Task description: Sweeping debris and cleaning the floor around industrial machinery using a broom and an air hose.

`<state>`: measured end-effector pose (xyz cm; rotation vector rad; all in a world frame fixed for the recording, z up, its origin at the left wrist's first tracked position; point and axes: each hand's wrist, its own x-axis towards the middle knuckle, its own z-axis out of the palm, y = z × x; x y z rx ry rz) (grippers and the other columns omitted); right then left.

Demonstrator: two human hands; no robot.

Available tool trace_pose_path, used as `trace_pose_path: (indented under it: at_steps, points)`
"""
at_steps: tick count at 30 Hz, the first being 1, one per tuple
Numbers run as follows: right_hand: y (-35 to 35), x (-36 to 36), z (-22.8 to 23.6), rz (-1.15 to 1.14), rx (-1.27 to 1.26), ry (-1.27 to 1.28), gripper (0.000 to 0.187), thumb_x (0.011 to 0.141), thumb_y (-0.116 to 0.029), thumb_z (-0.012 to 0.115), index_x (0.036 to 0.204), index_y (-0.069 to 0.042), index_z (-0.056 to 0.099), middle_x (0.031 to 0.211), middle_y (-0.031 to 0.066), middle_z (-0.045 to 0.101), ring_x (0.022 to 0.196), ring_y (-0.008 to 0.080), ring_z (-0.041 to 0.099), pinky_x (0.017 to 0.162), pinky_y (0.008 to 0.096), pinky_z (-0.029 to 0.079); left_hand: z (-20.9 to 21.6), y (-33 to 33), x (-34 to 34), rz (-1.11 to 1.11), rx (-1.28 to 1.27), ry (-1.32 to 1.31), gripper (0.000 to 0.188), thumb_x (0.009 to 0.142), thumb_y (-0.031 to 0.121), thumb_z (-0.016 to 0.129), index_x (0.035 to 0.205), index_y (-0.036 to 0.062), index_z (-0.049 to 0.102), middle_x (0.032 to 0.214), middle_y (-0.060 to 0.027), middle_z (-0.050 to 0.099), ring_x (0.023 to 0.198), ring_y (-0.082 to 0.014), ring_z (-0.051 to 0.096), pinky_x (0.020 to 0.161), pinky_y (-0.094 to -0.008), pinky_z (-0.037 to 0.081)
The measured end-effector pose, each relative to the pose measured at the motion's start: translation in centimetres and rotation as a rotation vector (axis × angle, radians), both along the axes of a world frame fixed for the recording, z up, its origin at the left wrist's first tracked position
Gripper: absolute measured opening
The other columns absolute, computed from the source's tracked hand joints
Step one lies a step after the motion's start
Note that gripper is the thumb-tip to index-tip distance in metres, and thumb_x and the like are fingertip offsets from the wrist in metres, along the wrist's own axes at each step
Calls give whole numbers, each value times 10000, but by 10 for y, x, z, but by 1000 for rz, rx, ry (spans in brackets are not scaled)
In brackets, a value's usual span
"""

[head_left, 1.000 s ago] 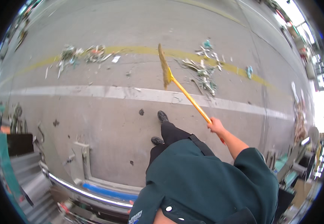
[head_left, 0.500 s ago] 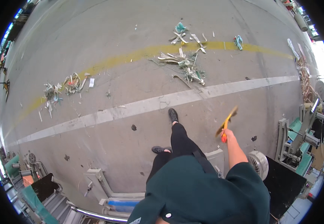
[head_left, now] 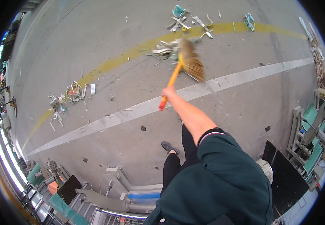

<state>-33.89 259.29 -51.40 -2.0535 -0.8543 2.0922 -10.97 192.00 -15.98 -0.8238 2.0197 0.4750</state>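
My right hand (head_left: pixel 168 92) is closed around the orange-yellow handle of a broom (head_left: pixel 193 63), near its red end. The arm stretches forward and across to the left. The broom's straw bristles, slightly blurred, lie over part of a heap of pale strips and scraps (head_left: pixel 166 50) on the grey floor, hiding its right side. My left hand is out of sight.
A teal scrap with white strips (head_left: pixel 178 11) lies farther off on the yellow line. Another teal scrap (head_left: pixel 249 21) is to its right. At the left is a scrap pile (head_left: pixel 73 92). Machine frames stand at the near left (head_left: pixel 117 178) and right (head_left: pixel 295 127).
My right hand has swung the broom forward and left, from beside my body to over the middle heap of scraps. The view has shifted and turned slightly.
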Motion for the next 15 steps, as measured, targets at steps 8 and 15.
trace_pose_path:
  at_steps: [8,15]
  points:
    - [4,-15,113,427,-125,491,390,838,-43,722,1209,-33,604,748,53,589,532,144,557,461,327,477,-7,-39,-9,-122,58,-43,531,907,426,732,1170,-30,665,958,-176,734,891,-303,716,790,-432,555]
    - [-79,253,210,327,79,99,520,1041,-239,598,1539,-196,451,679,-31,485,474,75,453,428,241,400,-40,-83,-72,-340,50,-29,440,920,389,721,1066,-26,715,882,-136,738,844,-232,704,757,-382,551]
